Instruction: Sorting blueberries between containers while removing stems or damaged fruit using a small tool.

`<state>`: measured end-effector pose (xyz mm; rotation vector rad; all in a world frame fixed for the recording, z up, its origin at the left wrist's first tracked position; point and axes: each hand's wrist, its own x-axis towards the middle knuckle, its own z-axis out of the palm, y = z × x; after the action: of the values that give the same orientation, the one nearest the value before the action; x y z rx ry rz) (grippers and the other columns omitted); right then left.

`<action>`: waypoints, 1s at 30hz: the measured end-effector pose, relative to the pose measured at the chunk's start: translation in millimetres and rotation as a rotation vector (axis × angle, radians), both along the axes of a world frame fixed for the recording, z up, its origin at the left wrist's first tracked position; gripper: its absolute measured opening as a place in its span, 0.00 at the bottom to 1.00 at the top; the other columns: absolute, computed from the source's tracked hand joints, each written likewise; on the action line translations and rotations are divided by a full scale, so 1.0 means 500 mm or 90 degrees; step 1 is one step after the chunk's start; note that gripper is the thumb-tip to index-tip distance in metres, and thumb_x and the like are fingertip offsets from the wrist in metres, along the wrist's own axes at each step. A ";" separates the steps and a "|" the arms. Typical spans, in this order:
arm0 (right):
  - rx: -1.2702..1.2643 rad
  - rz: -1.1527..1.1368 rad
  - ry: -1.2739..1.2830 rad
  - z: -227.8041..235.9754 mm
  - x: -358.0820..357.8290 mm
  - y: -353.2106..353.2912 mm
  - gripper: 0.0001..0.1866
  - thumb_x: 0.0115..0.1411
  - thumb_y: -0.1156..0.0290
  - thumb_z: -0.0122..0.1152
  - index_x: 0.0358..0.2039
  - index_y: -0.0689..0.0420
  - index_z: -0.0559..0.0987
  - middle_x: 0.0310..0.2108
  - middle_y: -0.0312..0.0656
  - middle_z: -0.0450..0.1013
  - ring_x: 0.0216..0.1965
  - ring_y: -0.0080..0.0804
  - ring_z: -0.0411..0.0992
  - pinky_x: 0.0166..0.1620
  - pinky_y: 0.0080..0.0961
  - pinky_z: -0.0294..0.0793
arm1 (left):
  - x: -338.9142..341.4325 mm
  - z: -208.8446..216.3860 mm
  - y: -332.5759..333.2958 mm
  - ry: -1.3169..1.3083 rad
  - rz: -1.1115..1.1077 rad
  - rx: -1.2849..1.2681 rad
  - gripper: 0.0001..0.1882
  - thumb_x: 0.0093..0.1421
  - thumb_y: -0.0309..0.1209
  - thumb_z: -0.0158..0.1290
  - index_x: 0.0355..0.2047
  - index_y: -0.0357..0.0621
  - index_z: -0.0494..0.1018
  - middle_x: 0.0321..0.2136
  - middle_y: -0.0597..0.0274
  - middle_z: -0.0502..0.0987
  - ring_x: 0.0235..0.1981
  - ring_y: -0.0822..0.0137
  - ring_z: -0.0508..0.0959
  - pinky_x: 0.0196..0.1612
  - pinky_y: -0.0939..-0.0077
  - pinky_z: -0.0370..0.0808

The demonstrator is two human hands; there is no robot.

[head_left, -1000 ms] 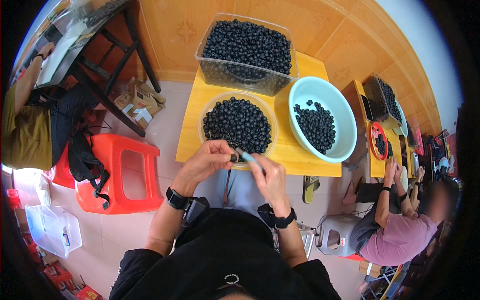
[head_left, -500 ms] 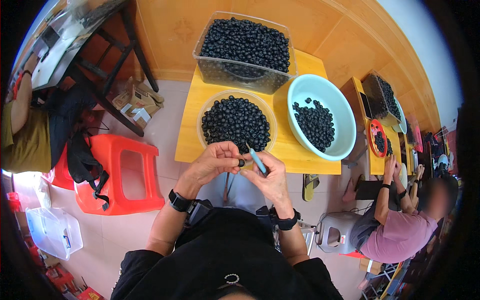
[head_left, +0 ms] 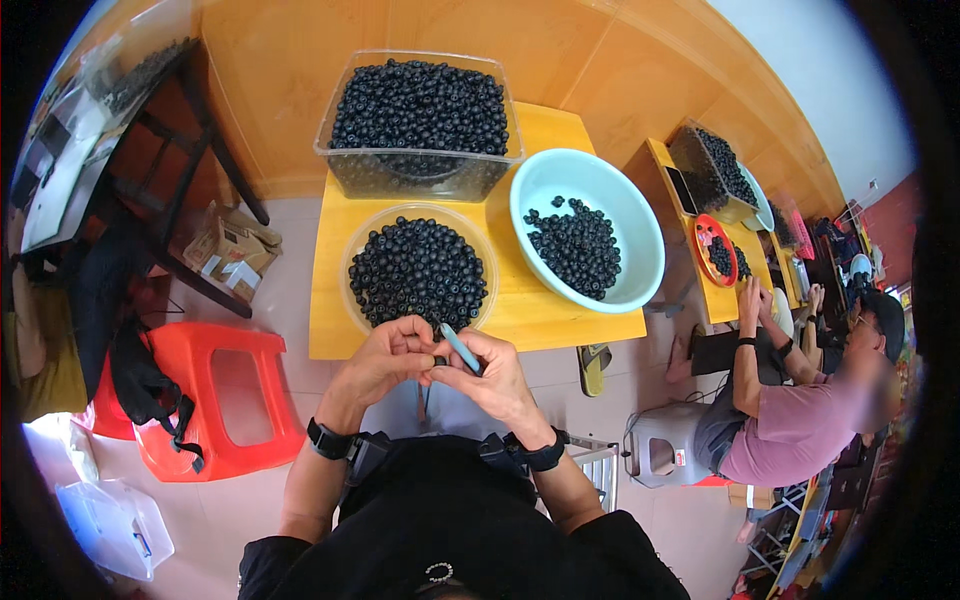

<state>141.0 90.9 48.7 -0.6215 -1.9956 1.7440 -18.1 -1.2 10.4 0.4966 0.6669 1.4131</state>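
My left hand (head_left: 385,362) and my right hand (head_left: 490,375) meet just below the near edge of a small yellow table (head_left: 520,310). The right hand grips a thin light-blue tool (head_left: 461,349), its tip pointing up-left toward the left fingers. The left fingers pinch a small dark round fruit (head_left: 438,358) against that tool. Right above the hands sits a clear round bowl (head_left: 417,270) heaped with dark round fruits. A pale green basin (head_left: 585,228) to its right holds a smaller pile. A clear rectangular tub (head_left: 420,125) full of the same fruits stands at the back.
A red plastic stool (head_left: 215,395) with a black strap stands at my left. A cardboard box (head_left: 230,250) lies on the floor by a dark table. At the right a seated person (head_left: 790,420) works at another yellow table (head_left: 700,270); a grey stool (head_left: 660,450) stands close by.
My hands have drawn back from the bowl's rim toward my body and come closer together. The blue tool has swung from lying flat to pointing up-left.
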 end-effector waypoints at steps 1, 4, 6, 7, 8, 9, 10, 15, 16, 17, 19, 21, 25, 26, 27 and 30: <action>0.006 -0.001 0.002 0.000 0.005 0.007 0.09 0.47 0.77 0.65 0.30 0.60 0.78 0.21 0.29 0.65 0.24 0.14 0.62 0.27 0.14 0.61 | 0.000 0.008 0.002 0.021 -0.005 -0.031 0.12 0.52 0.19 0.53 0.36 0.41 0.66 0.34 0.58 0.76 0.31 0.72 0.77 0.32 0.80 0.76; -0.087 -0.117 -0.041 0.003 0.019 0.042 0.08 0.48 0.74 0.65 0.30 0.61 0.78 0.21 0.28 0.66 0.23 0.14 0.62 0.28 0.13 0.61 | 0.004 0.104 -0.003 0.232 0.131 -0.118 0.11 0.52 0.20 0.52 0.38 0.38 0.68 0.34 0.57 0.76 0.32 0.71 0.77 0.32 0.78 0.75; -0.020 -0.242 -0.065 0.022 0.031 0.096 0.09 0.48 0.73 0.65 0.30 0.62 0.78 0.21 0.29 0.66 0.23 0.15 0.62 0.27 0.14 0.62 | -0.004 0.187 -0.029 0.312 0.181 -0.028 0.08 0.53 0.21 0.51 0.35 0.36 0.71 0.33 0.55 0.76 0.32 0.69 0.76 0.32 0.75 0.75; 0.102 -0.300 -0.034 0.026 0.045 0.140 0.11 0.48 0.72 0.66 0.32 0.62 0.78 0.21 0.30 0.67 0.23 0.16 0.63 0.27 0.14 0.63 | -0.004 0.239 -0.046 0.299 0.174 0.070 0.07 0.53 0.22 0.51 0.33 0.35 0.72 0.33 0.54 0.76 0.33 0.67 0.77 0.32 0.74 0.75; 0.219 -0.349 0.000 0.023 0.054 0.185 0.13 0.47 0.71 0.66 0.33 0.62 0.78 0.20 0.31 0.67 0.23 0.16 0.63 0.27 0.15 0.64 | -0.005 0.282 -0.061 0.289 0.173 0.162 0.06 0.53 0.23 0.51 0.31 0.33 0.73 0.33 0.52 0.76 0.33 0.65 0.77 0.32 0.73 0.75; 0.275 -0.404 -0.064 0.049 0.050 0.205 0.16 0.47 0.73 0.66 0.38 0.63 0.76 0.23 0.34 0.69 0.24 0.19 0.65 0.28 0.17 0.66 | -0.006 0.312 -0.073 0.220 0.152 0.314 0.06 0.53 0.23 0.51 0.30 0.32 0.73 0.34 0.50 0.75 0.32 0.62 0.77 0.32 0.73 0.75; 0.334 -0.453 -0.004 0.065 0.042 0.216 0.20 0.47 0.76 0.65 0.42 0.64 0.74 0.27 0.37 0.70 0.25 0.19 0.65 0.29 0.18 0.68 | -0.005 0.339 -0.080 0.148 0.128 0.471 0.07 0.53 0.23 0.50 0.30 0.30 0.73 0.34 0.47 0.75 0.32 0.59 0.76 0.33 0.72 0.75; 0.379 -0.423 0.035 0.059 0.050 0.194 0.17 0.49 0.76 0.63 0.40 0.65 0.74 0.26 0.38 0.68 0.27 0.24 0.64 0.31 0.21 0.66 | -0.034 0.369 -0.172 0.137 0.018 0.457 0.05 0.52 0.21 0.52 0.29 0.31 0.74 0.33 0.47 0.75 0.31 0.59 0.76 0.33 0.72 0.74; 0.386 -0.410 0.006 0.041 0.051 0.180 0.15 0.49 0.76 0.63 0.39 0.65 0.75 0.25 0.38 0.67 0.25 0.25 0.64 0.29 0.21 0.65 | -0.035 0.367 -0.197 0.130 -0.021 0.455 0.04 0.52 0.21 0.52 0.29 0.32 0.74 0.33 0.47 0.75 0.31 0.60 0.76 0.33 0.73 0.74; 0.390 -0.389 -0.017 0.025 0.043 0.161 0.14 0.49 0.76 0.63 0.37 0.65 0.75 0.24 0.39 0.66 0.24 0.26 0.63 0.28 0.22 0.63 | -0.038 0.386 -0.197 0.130 -0.053 0.450 0.04 0.52 0.20 0.52 0.28 0.32 0.75 0.33 0.47 0.75 0.31 0.60 0.76 0.33 0.73 0.74; 0.364 -0.357 -0.072 -0.004 0.037 0.126 0.10 0.52 0.76 0.60 0.36 0.61 0.77 0.22 0.31 0.64 0.22 0.17 0.59 0.26 0.16 0.60 | -0.051 0.423 -0.192 0.128 -0.124 0.439 0.03 0.52 0.19 0.53 0.28 0.33 0.75 0.32 0.47 0.75 0.30 0.60 0.76 0.34 0.73 0.74; 0.333 -0.366 -0.079 -0.028 0.042 0.105 0.08 0.52 0.75 0.60 0.34 0.62 0.78 0.20 0.32 0.63 0.20 0.18 0.57 0.24 0.18 0.57 | -0.049 0.464 -0.171 0.119 -0.200 0.431 0.03 0.52 0.19 0.53 0.27 0.33 0.75 0.32 0.47 0.75 0.30 0.60 0.76 0.34 0.74 0.74; 0.273 -0.323 -0.088 -0.038 0.045 0.080 0.08 0.51 0.75 0.60 0.32 0.64 0.78 0.19 0.42 0.66 0.19 0.29 0.63 0.24 0.25 0.61 | -0.020 0.559 -0.103 0.119 -0.303 0.409 0.03 0.51 0.17 0.54 0.27 0.34 0.76 0.31 0.48 0.75 0.29 0.60 0.75 0.34 0.74 0.74; 0.265 -0.331 -0.095 -0.040 0.051 0.080 0.08 0.52 0.74 0.60 0.32 0.64 0.78 0.19 0.38 0.65 0.20 0.24 0.61 0.24 0.21 0.60 | -0.012 0.557 -0.112 0.116 -0.278 0.403 0.03 0.51 0.18 0.54 0.27 0.34 0.76 0.31 0.48 0.75 0.29 0.60 0.76 0.34 0.74 0.74; 0.258 -0.339 -0.102 -0.041 0.057 0.081 0.08 0.52 0.74 0.60 0.32 0.64 0.78 0.19 0.34 0.64 0.20 0.20 0.59 0.25 0.18 0.59 | -0.007 0.552 -0.120 0.113 -0.252 0.396 0.02 0.52 0.19 0.55 0.27 0.35 0.77 0.31 0.48 0.75 0.29 0.61 0.76 0.35 0.74 0.74; 0.260 -0.339 -0.102 -0.049 0.063 0.083 0.08 0.52 0.74 0.59 0.32 0.64 0.78 0.20 0.37 0.66 0.21 0.21 0.60 0.26 0.18 0.60 | -0.005 0.538 -0.140 0.114 -0.188 0.423 0.04 0.52 0.20 0.55 0.29 0.35 0.77 0.33 0.47 0.76 0.29 0.60 0.76 0.34 0.73 0.74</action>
<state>172.5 132.6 24.4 -1.0510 -1.9658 0.9709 -20.4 -71.3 279.5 1.2039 0.2291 1.2950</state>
